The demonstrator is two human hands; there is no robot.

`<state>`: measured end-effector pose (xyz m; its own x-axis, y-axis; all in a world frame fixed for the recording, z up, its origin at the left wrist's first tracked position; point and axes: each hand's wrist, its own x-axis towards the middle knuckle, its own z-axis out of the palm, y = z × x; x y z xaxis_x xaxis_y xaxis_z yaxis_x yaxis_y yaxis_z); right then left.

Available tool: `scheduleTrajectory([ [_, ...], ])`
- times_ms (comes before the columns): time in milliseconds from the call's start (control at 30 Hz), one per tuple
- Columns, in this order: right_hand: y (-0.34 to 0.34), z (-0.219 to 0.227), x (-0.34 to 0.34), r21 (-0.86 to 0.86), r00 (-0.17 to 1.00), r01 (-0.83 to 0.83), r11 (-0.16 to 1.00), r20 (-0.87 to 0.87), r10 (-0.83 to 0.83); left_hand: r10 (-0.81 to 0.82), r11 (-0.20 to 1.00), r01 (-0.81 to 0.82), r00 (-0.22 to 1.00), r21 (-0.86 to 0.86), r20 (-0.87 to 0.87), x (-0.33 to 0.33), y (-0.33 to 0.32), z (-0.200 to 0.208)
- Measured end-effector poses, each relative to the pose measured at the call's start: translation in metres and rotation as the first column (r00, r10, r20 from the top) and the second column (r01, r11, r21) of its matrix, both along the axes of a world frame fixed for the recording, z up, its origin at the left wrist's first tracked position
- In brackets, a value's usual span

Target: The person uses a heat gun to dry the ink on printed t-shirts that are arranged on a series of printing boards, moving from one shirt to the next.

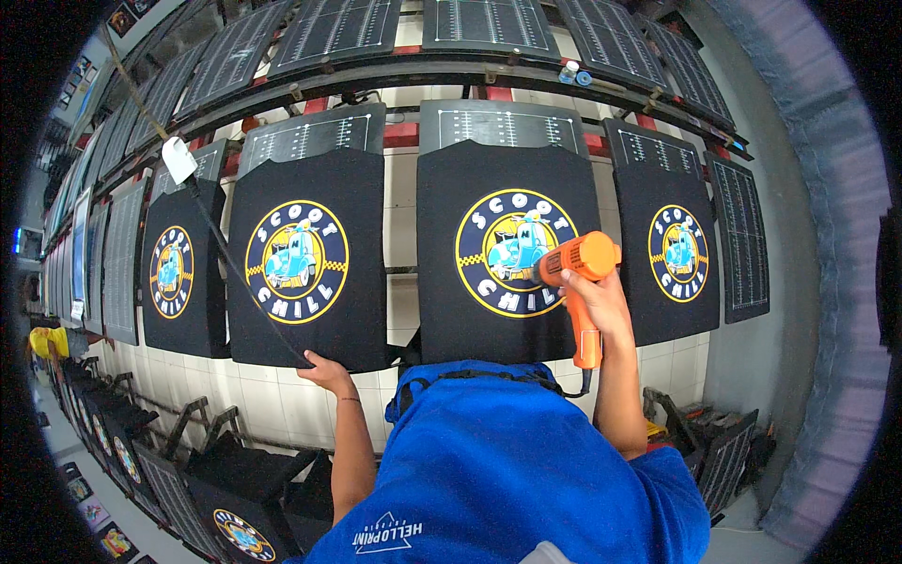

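Observation:
My right hand (599, 303) is wrapped round the grip of an orange heat gun (575, 258). Its nozzle points left, at the round scooter print (512, 246) on a black T-shirt (446, 324), and covers part of that print. A cord runs from the grip's base toward my waist. At the lower edge of another black T-shirt (362, 301), to the left, my left hand (329, 373) is closed on a thin black power cord (246, 273). That cord slants up across the shirt to a white socket (178, 160) hanging from above.
More black T-shirts with the same print lie on boards to the far left (211, 310) and right (691, 315). Behind them runs a dark metal rail (413, 68) with another row of grey boards (489, 26). Further printed shirts (254, 489) stand behind me, lower left.

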<state>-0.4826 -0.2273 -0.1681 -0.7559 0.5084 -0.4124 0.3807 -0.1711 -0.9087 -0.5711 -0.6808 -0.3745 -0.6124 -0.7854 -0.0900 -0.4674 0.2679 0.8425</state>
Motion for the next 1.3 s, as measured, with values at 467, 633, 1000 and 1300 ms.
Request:
scheduleTrajectory([
  [467,-0.007,0.007,-0.003,-0.023,1.0,-0.008,1.0,-0.019,0.008,-0.001,1.0,0.001,1.0,-0.012,-0.027,-0.001,0.005,0.007],
  [633,0.0,-0.003,-0.004,0.096,0.994,0.034,0.995,-0.106,-0.023,-0.008,0.999,0.007,1.0,-0.049,-0.026,-0.001,0.003,0.002],
  [1000,0.021,-0.004,0.0,0.017,0.995,0.085,0.996,-0.061,-0.083,0.003,1.0,-0.002,0.999,-0.006,0.054,0.0,-0.005,-0.006],
  [1300,0.017,-0.01,-0.013,0.143,0.986,0.13,0.981,-0.122,-0.113,0.006,0.996,-0.005,1.0,-0.087,0.011,-0.001,0.002,0.0],
])
